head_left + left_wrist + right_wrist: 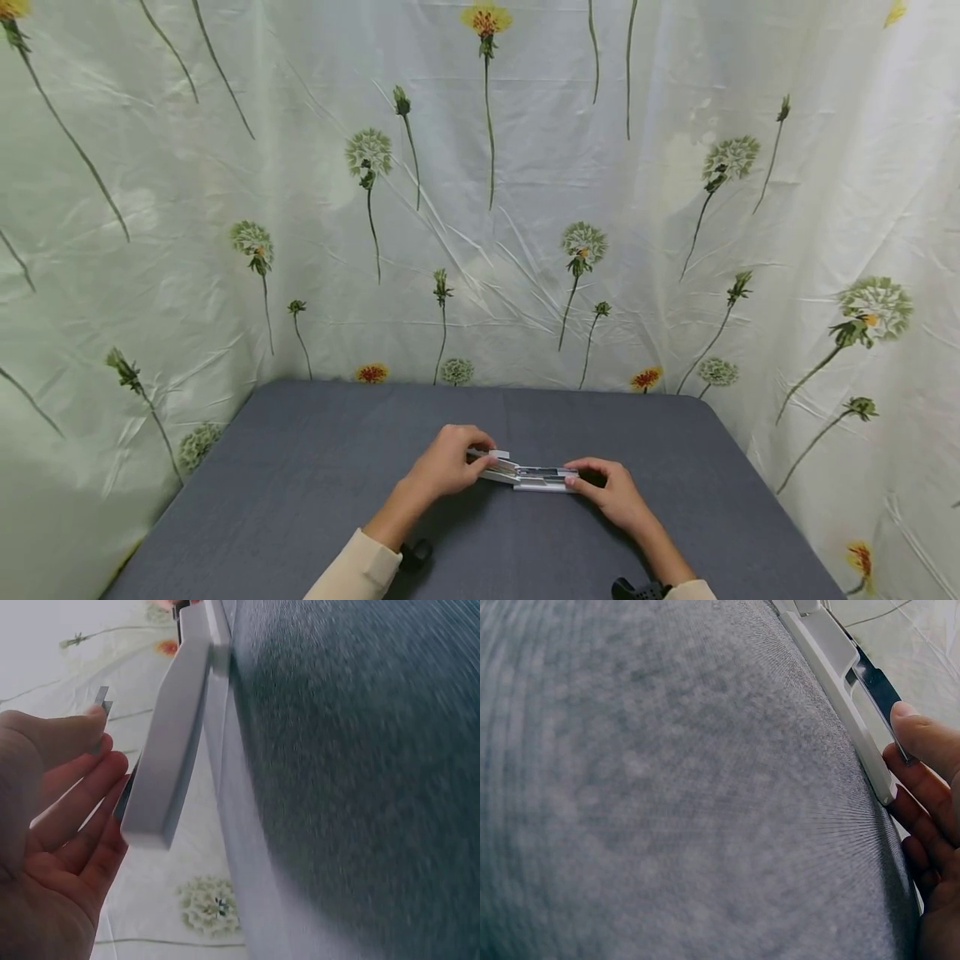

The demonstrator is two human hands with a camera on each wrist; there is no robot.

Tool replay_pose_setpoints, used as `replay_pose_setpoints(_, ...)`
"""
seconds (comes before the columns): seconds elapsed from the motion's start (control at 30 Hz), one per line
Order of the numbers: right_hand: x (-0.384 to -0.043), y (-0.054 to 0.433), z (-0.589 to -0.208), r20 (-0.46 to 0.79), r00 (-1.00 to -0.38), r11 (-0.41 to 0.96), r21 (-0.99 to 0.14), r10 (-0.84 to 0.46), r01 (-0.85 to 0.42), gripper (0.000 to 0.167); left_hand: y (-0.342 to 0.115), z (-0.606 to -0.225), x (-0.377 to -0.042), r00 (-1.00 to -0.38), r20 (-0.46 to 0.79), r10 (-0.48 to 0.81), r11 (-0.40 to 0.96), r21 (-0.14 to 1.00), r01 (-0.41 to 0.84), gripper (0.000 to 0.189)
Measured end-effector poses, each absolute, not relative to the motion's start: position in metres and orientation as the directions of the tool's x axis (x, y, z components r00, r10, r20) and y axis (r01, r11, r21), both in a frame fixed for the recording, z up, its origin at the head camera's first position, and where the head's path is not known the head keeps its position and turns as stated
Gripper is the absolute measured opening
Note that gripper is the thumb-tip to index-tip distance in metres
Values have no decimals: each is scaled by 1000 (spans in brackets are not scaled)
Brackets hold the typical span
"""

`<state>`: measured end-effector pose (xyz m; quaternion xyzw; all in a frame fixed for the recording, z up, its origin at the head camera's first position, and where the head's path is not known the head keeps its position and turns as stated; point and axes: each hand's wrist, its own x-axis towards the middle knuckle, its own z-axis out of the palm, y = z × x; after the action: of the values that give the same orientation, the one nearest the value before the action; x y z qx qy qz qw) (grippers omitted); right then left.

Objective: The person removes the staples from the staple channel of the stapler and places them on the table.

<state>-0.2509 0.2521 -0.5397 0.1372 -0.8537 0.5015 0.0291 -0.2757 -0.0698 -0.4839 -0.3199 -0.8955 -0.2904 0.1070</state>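
Note:
A white hinged case (542, 487) lies unfolded on the grey table, with flat metallic pieces inside. Its left half tilts up off the cloth, and its plain white back (166, 742) faces the left wrist camera. My left hand (452, 460) is at that half, pinching a small flat silvery strip (103, 696) between thumb and forefinger; the strip's kind cannot be told. At the other end, my right hand (611, 492) pinches the end of a dark, shiny flat metal piece (877, 684) with thumb and forefinger. Its other fingers are by the end of the case's white rim (877, 776).
The grey cloth-covered table (337, 450) has rounded far corners. Behind it and at both sides hangs a pale curtain (517, 167) printed with dandelions. Dark wrist straps (637, 590) sit at both sleeves.

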Motion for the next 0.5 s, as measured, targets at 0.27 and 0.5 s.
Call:
replay_pose_setpoints(0.27, -250, 251, -538, 173, -969, 469, -851, -177, -237, 23, -87, -482, -275, -740, 455, 496, 612, 421, 669, 11)
replay_pose_setpoints(0.5, -250, 251, -540, 173, -969, 474, -848, -175, -237, 23, -104, -482, -272, -744, 453, 491, 601, 442, 666, 12)
